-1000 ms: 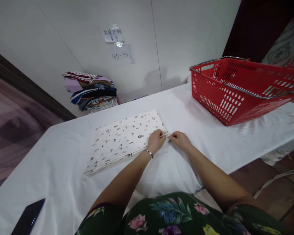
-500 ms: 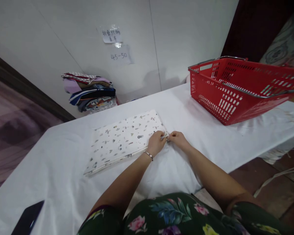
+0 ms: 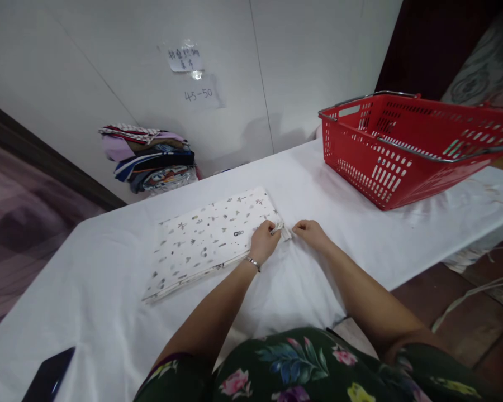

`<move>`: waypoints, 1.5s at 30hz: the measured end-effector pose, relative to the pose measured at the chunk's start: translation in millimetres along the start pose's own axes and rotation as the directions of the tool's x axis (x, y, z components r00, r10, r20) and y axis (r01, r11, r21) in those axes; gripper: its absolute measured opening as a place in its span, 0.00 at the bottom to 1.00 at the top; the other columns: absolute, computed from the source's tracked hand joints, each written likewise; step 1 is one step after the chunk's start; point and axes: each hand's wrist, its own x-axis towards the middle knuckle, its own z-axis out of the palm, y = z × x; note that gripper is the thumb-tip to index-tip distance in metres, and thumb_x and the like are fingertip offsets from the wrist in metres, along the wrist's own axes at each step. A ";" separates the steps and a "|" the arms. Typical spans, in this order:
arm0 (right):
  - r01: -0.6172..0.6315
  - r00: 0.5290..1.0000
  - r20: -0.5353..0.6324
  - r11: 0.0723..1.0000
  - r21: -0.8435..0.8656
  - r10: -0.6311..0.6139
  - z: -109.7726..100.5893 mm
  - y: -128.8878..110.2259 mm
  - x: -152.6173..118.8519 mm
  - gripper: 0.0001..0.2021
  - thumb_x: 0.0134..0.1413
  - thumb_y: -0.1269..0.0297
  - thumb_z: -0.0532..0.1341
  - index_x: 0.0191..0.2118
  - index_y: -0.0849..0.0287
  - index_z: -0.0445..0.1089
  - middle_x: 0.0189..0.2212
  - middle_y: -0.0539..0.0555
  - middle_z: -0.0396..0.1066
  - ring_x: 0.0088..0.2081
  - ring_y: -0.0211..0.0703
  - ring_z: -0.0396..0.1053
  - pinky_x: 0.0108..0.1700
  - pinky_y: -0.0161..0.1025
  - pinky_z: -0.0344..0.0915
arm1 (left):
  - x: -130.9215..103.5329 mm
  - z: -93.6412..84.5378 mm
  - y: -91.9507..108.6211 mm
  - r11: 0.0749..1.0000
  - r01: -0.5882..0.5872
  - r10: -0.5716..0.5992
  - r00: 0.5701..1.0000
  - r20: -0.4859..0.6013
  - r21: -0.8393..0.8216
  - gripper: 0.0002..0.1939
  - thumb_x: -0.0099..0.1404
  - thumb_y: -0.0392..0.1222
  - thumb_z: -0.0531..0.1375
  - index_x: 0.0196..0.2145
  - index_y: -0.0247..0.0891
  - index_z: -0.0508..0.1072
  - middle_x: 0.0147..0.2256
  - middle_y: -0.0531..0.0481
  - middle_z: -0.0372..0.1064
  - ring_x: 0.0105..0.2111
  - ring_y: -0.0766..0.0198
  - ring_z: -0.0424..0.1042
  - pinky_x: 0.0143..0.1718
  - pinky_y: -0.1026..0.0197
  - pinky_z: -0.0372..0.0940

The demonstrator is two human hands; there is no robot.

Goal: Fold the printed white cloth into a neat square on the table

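A flat, folded white cloth (image 3: 209, 237) with small grey and brown printed motifs lies on the white-covered table. At its right corner is a small white fabric tie (image 3: 285, 231), looped or bunched. My left hand (image 3: 264, 243) rests at that corner with its fingers pinched on the tie. Just to the right, my right hand (image 3: 312, 233) is closed in a pinch close to the tie's end. Its fingertips appear to grip the end, though the contact is too small to see clearly.
A red plastic basket (image 3: 360, 159) with metal handles stands at the right. Folded clothes (image 3: 151, 159) are stacked at the back left by the wall. A dark phone (image 3: 48, 374) lies at the front left. Two handwritten papers (image 3: 199, 94) hang on the wall.
My right hand has moved slightly right, away from my left, and more of the white tie shows between them. The folded cloth stays in place.
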 end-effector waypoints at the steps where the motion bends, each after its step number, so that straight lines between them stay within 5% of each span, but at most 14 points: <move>1: 0.014 1.000 0.027 0.999 -0.040 -0.013 -0.7 -1.8 -1.7 0.07 0.44 0.61 0.59 0.23 0.58 0.71 0.22 0.49 0.71 0.27 0.38 0.64 0.30 0.34 0.57 | -0.3 -0.4 -0.2 1.000 0.000 0.000 1.000 -0.001 -0.011 0.04 0.57 0.41 0.57 0.31 0.40 0.65 0.29 0.54 0.67 0.32 0.65 0.67 0.36 0.63 0.60; 7: 0.083 0.993 0.115 0.902 -0.424 -0.037 2.5 -15.2 -11.6 0.08 0.47 0.57 0.60 0.30 0.56 0.71 0.26 0.50 0.71 0.28 0.38 0.64 0.28 0.33 0.51 | -3.0 -0.2 0.9 0.998 -0.061 0.061 0.998 -0.017 0.024 0.04 0.57 0.39 0.57 0.32 0.40 0.66 0.31 0.53 0.68 0.34 0.64 0.67 0.38 0.62 0.60; 14: 0.133 0.988 0.124 0.899 -0.417 -0.089 6.0 -12.2 -10.9 0.07 0.49 0.60 0.59 0.32 0.56 0.69 0.26 0.49 0.70 0.29 0.38 0.63 0.28 0.33 0.50 | -3.7 2.5 0.4 0.994 -0.081 0.080 0.997 0.014 0.078 0.04 0.57 0.39 0.57 0.33 0.41 0.66 0.33 0.52 0.68 0.36 0.63 0.67 0.38 0.61 0.60; 19: 0.138 0.989 0.079 0.955 -0.263 -0.121 9.6 -13.2 -11.2 0.06 0.49 0.62 0.57 0.26 0.57 0.66 0.22 0.47 0.66 0.26 0.36 0.61 0.28 0.32 0.52 | -4.6 3.4 -0.8 0.993 -0.087 0.087 0.996 0.003 0.075 0.03 0.58 0.39 0.57 0.32 0.41 0.66 0.33 0.52 0.68 0.36 0.63 0.66 0.38 0.61 0.60; 26: -0.012 0.999 0.042 0.998 0.054 0.010 19.5 -5.1 -5.3 0.06 0.42 0.61 0.58 0.24 0.58 0.63 0.19 0.45 0.63 0.24 0.35 0.59 0.26 0.32 0.54 | -9.9 8.9 -1.5 0.990 -0.119 0.120 0.993 -0.004 0.075 0.04 0.58 0.39 0.57 0.33 0.40 0.65 0.34 0.51 0.67 0.37 0.62 0.66 0.38 0.61 0.59; 31: -0.027 0.999 0.035 0.992 0.127 0.023 23.2 0.3 -2.2 0.04 0.39 0.64 0.58 0.24 0.58 0.64 0.19 0.45 0.63 0.23 0.34 0.59 0.26 0.32 0.55 | -14.0 13.6 -3.4 0.975 -0.182 0.183 0.983 0.001 0.124 0.04 0.58 0.38 0.57 0.33 0.39 0.65 0.34 0.49 0.67 0.37 0.61 0.65 0.39 0.60 0.59; 38: -0.139 0.986 0.132 0.953 0.271 0.107 19.6 -9.3 -7.2 0.05 0.37 0.65 0.59 0.24 0.57 0.61 0.12 0.42 0.58 0.16 0.32 0.56 0.20 0.31 0.51 | -13.5 10.0 -1.3 0.966 -0.210 0.210 0.978 0.017 0.153 0.04 0.60 0.38 0.56 0.35 0.39 0.65 0.35 0.49 0.67 0.37 0.61 0.65 0.39 0.60 0.60; 45: -0.298 0.945 0.269 0.830 0.471 0.187 13.3 -19.1 -12.9 0.15 0.46 0.55 0.59 0.39 0.56 0.62 0.21 0.47 0.68 0.19 0.34 0.64 0.16 0.28 0.50 | -17.6 11.2 -1.2 0.892 -0.341 0.330 0.940 0.085 0.297 0.04 0.62 0.37 0.54 0.36 0.37 0.65 0.35 0.48 0.67 0.38 0.59 0.65 0.39 0.58 0.61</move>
